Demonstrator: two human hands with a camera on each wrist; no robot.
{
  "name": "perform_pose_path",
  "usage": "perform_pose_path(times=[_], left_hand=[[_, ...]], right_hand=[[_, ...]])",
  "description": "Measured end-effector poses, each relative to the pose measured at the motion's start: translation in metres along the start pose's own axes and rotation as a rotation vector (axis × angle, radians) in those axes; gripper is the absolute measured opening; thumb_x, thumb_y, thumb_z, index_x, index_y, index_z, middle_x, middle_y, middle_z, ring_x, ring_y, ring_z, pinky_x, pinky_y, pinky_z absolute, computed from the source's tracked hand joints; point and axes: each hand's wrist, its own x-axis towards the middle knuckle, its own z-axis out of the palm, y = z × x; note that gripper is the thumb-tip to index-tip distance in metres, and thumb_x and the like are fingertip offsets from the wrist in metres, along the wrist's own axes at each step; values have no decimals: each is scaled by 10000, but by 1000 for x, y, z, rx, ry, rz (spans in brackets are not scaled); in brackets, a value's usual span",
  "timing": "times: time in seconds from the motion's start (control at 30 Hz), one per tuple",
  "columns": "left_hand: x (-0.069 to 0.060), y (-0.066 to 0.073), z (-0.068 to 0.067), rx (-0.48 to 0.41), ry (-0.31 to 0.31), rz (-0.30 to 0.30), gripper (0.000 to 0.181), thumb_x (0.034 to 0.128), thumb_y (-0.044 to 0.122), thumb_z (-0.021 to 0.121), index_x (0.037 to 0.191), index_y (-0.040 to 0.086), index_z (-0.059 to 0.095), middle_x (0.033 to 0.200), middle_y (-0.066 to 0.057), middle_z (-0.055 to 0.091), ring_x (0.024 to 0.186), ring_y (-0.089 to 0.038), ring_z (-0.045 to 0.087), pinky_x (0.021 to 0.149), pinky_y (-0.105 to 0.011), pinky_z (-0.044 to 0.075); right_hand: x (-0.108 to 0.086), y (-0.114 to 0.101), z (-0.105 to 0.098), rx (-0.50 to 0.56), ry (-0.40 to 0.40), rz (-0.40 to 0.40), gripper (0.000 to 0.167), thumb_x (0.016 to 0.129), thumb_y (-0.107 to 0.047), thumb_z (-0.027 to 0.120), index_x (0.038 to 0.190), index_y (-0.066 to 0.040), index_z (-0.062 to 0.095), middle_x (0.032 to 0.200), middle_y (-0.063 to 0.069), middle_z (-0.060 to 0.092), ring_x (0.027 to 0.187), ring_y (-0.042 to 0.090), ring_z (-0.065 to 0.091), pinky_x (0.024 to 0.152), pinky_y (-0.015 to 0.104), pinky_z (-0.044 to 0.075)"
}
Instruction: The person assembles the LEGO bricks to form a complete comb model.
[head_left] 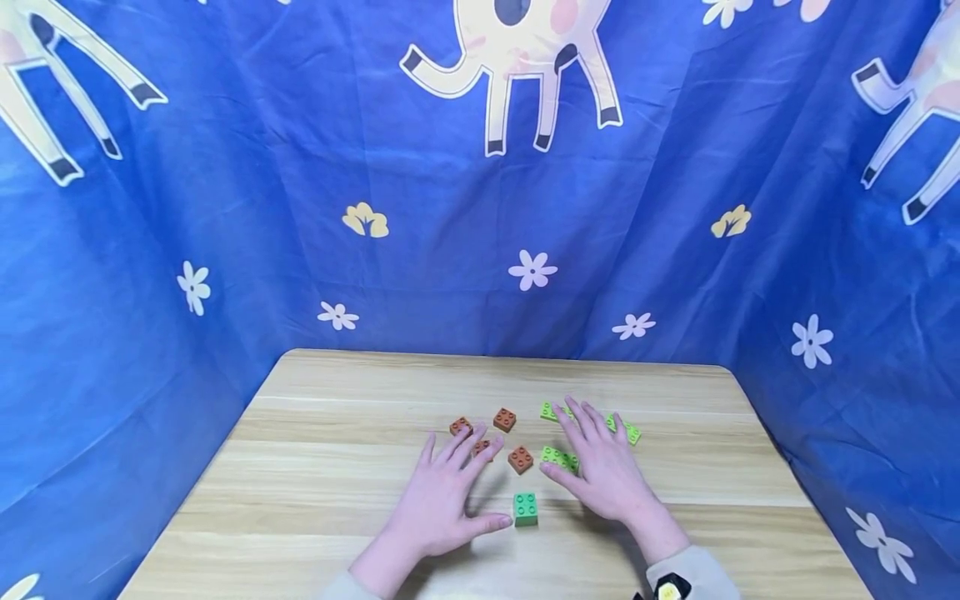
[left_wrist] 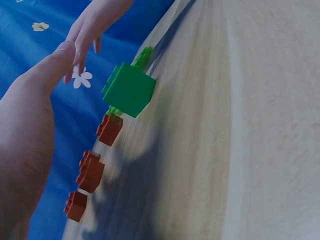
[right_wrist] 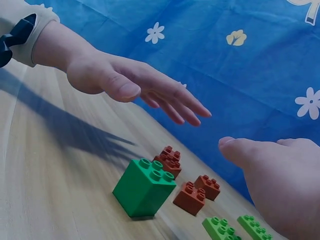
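The left hand (head_left: 438, 504), fingers spread, hovers over the left side of the brick group, its thumb close to a green block (head_left: 526, 509). Beneath its fingertips lie brown bricks, one (head_left: 461, 426) partly covered. With fingers extended, the right hand (head_left: 606, 471) is held above light green bricks, such as one (head_left: 558, 458) by its thumb. In the right wrist view the left hand (right_wrist: 135, 82) is raised over the table, holding nothing, and the green block (right_wrist: 144, 189) stands upright. The left wrist view shows brown bricks (left_wrist: 90, 172) behind the green block (left_wrist: 129, 90).
More brown bricks (head_left: 505, 419) lie between the hands, and another light green brick (head_left: 632, 433) lies at the right. A blue cloth (head_left: 442, 250) with animals and flowers hangs around the wooden table (head_left: 300, 467). A dark band shows on the right wrist.
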Motion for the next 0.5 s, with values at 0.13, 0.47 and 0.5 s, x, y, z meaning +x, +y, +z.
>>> perform_pose_path(times=[0.13, 0.47, 0.5], left_hand=[[-2, 5, 2, -30, -15, 3, 1021, 841, 859, 613, 1657, 297, 367, 1683, -49, 373, 1511, -349, 381, 1183, -715, 227], [-5, 14, 8, -87, -6, 38, 1008, 861, 775, 683, 1665, 279, 333, 1576, -30, 499, 1426, -268, 477, 1097, -588, 437], [-5, 15, 9, -94, -9, 36, 1006, 864, 770, 684, 1663, 267, 339, 1573, -22, 501, 1415, -265, 487, 1088, -577, 449]], right_hand=[[1, -2, 4, 5, -6, -13, 912, 977, -671, 619, 1692, -226, 267, 1726, 72, 254, 1543, 370, 295, 1175, 770, 124], [3, -5, 12, 24, -11, -33, 889, 983, -663, 620, 1693, -270, 257, 1709, 52, 309, 1498, 396, 371, 1150, 795, 155], [4, -6, 13, 29, -16, -32, 894, 984, -663, 618, 1697, -279, 239, 1709, 49, 311, 1498, 394, 371, 1152, 793, 153]])
